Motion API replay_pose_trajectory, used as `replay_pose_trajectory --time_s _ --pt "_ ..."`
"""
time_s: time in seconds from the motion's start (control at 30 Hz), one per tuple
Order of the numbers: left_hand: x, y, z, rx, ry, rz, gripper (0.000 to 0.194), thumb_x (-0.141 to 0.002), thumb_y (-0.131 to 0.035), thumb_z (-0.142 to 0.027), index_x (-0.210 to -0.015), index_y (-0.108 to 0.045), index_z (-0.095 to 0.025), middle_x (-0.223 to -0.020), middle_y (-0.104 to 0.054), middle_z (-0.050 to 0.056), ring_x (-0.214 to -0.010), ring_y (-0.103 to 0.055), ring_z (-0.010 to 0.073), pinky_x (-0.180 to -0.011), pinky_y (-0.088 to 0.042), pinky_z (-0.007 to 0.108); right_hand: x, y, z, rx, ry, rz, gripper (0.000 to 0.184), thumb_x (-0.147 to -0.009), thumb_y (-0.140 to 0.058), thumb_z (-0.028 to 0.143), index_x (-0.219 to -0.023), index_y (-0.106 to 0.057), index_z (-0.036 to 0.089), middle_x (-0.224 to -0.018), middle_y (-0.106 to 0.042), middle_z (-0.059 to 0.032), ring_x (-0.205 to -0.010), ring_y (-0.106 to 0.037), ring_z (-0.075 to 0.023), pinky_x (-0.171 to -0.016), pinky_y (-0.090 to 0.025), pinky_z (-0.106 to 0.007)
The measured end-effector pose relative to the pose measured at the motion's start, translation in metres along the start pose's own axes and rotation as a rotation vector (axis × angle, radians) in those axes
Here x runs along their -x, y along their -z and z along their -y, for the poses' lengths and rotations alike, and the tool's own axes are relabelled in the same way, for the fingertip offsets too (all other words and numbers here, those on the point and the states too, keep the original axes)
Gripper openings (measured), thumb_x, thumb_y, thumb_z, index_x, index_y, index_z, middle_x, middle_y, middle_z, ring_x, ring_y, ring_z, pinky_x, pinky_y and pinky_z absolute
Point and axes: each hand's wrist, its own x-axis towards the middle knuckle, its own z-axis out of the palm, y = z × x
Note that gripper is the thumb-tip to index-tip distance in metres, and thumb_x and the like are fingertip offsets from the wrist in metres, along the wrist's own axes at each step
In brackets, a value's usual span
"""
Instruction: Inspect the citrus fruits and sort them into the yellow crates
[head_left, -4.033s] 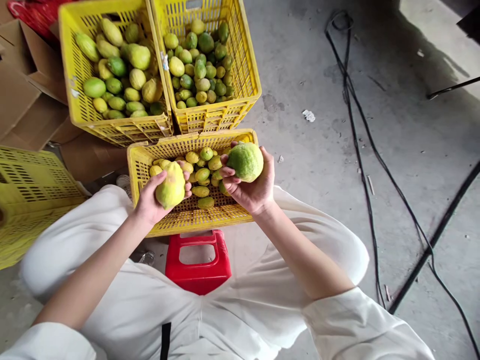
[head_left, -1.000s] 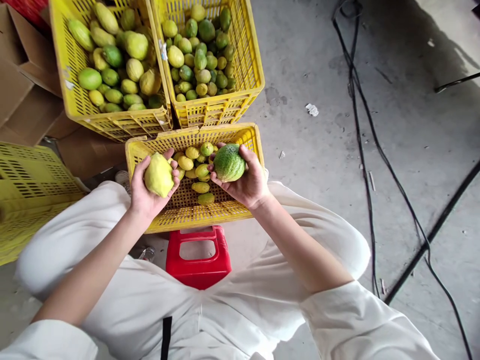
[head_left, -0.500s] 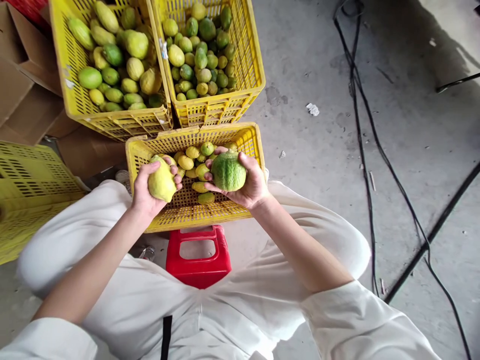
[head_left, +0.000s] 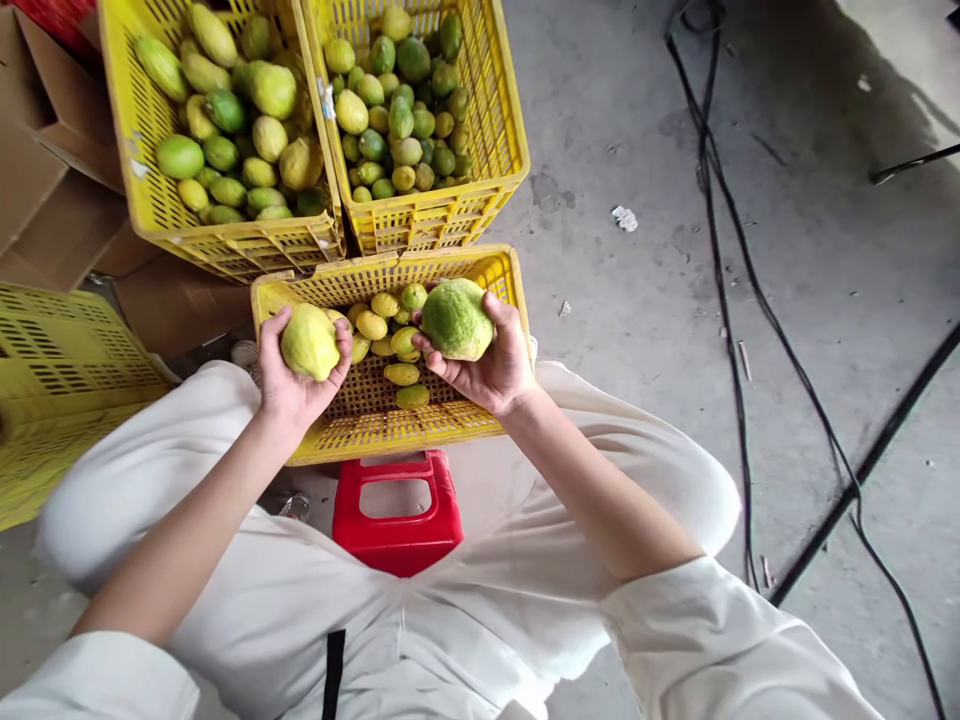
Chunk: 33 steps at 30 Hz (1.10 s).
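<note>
My left hand (head_left: 294, 385) is closed around a yellow lemon (head_left: 310, 342), its palm turned up. In my right hand (head_left: 499, 360) sits a larger green citrus fruit (head_left: 457, 320), with a paler patch on its lower side. Both hands are above the near yellow crate (head_left: 390, 436), which stands between my knees. Several small yellow and greenish lemons (head_left: 371, 325) lie inside that crate, mostly toward its far side. My hands and the two fruits hide part of the crate's contents.
Two yellow crates, the left (head_left: 225, 235) and right (head_left: 435, 215), hold several green and yellow fruits beyond the near crate. Another yellow crate (head_left: 67, 400) and cardboard boxes (head_left: 52, 180) are at left. A red stool (head_left: 397, 545) is below. Black cables (head_left: 739, 400) cross the floor.
Both fruits have been turned in my hands: the lemon now points differently and the green fruit shows its paler side. My left hand has shifted slightly left, its palm opening upward.
</note>
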Motion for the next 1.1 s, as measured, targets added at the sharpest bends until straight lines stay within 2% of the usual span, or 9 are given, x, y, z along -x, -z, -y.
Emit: replay_pose_trajectory --time_s 0.17,0.27,0.37,0.47,0.57,0.77,0.9,1.0,1.1 --pt "-0.005 0.005 0.000 0.007 -0.014 0.004 0.020 -0.087 -0.043 -0.034 -0.094 -0.057 -0.021 -0.082 -0.065 0.004 -0.070 -0.064 0.0120 -0.059 -0.054 0.018 -0.002 0.001 -0.004 0.044 0.008 -0.055 0.029 -0.083 -0.062 0.041 -0.105 -0.055 0.023 -0.093 -0.071 -0.0024 -0.082 -0.071 -0.0175 -0.060 -0.061 -0.024" --pt "-0.005 0.007 0.000 0.022 -0.027 0.052 0.025 -0.088 -0.045 -0.038 -0.098 -0.058 -0.019 -0.086 -0.067 0.003 -0.076 -0.066 0.0128 -0.068 -0.056 0.021 -0.001 -0.004 -0.003 0.069 0.033 -0.074 0.026 -0.083 -0.059 0.037 -0.106 -0.056 0.023 -0.099 -0.071 -0.0033 -0.093 -0.070 -0.0201 -0.074 -0.062 -0.032" --pt "-0.002 0.005 0.000 0.023 -0.075 0.064 0.034 -0.088 -0.042 -0.046 -0.098 -0.059 -0.019 -0.092 -0.068 0.007 -0.089 -0.068 0.0208 -0.077 -0.058 0.033 0.001 -0.006 -0.001 0.052 0.039 -0.009 0.030 -0.082 -0.052 0.036 -0.109 -0.057 0.024 -0.108 -0.070 -0.0051 -0.107 -0.065 -0.0251 -0.085 -0.059 -0.044" --pt "0.000 0.003 0.001 -0.047 -0.086 0.069 0.025 -0.089 -0.041 -0.035 -0.097 -0.060 -0.020 -0.097 -0.069 0.008 -0.099 -0.067 0.0244 -0.078 -0.058 0.037 0.002 -0.006 -0.001 0.056 0.048 0.031 0.033 -0.080 -0.050 0.031 -0.112 -0.056 0.026 -0.112 -0.069 -0.0035 -0.113 -0.063 -0.0259 -0.091 -0.056 -0.050" --pt "-0.001 0.004 0.002 -0.114 -0.083 0.108 0.023 -0.092 -0.044 -0.033 -0.097 -0.060 -0.019 -0.100 -0.069 0.007 -0.098 -0.067 0.0227 -0.080 -0.058 0.036 0.002 -0.005 -0.004 0.069 0.020 0.006 0.033 -0.081 -0.052 0.033 -0.113 -0.056 0.025 -0.107 -0.070 -0.0038 -0.106 -0.066 -0.0245 -0.088 -0.058 -0.045" --pt "-0.002 0.007 0.003 -0.119 -0.023 0.156 0.020 -0.088 -0.049 -0.034 -0.093 -0.058 -0.017 -0.080 -0.064 0.003 -0.074 -0.066 0.0153 -0.079 -0.059 0.035 0.003 -0.003 -0.005 0.050 -0.037 -0.043 0.031 -0.082 -0.060 0.041 -0.108 -0.059 0.024 -0.092 -0.073 -0.0019 -0.084 -0.072 -0.0194 -0.065 -0.063 -0.029" --pt "0.001 0.006 0.000 -0.065 0.019 0.146 0.039 -0.089 -0.042 -0.044 -0.106 -0.059 -0.013 -0.089 -0.068 0.009 -0.080 -0.068 0.0207 -0.075 -0.060 0.037 0.005 -0.008 -0.003 0.029 -0.029 -0.022 0.030 -0.081 -0.058 0.036 -0.108 -0.058 0.022 -0.101 -0.072 -0.0051 -0.098 -0.070 -0.0245 -0.080 -0.062 -0.040" --pt "0.003 0.003 -0.002 -0.054 0.000 0.138 0.037 -0.087 -0.038 -0.037 -0.107 -0.059 -0.015 -0.105 -0.069 0.014 -0.097 -0.067 0.0281 -0.080 -0.059 0.044 0.006 -0.011 -0.003 0.000 -0.025 0.032 0.032 -0.079 -0.053 0.034 -0.110 -0.056 0.023 -0.109 -0.070 -0.0051 -0.109 -0.065 -0.0265 -0.091 -0.057 -0.048" --pt "0.004 0.001 -0.001 -0.144 -0.023 0.153 0.031 -0.086 -0.039 -0.030 -0.106 -0.060 -0.019 -0.107 -0.069 0.011 -0.103 -0.066 0.0274 -0.080 -0.058 0.042 0.006 -0.010 -0.004 0.002 0.034 0.059 0.034 -0.077 -0.053 0.025 -0.111 -0.055 0.028 -0.113 -0.068 0.0006 -0.109 -0.065 -0.0228 -0.095 -0.055 -0.048"
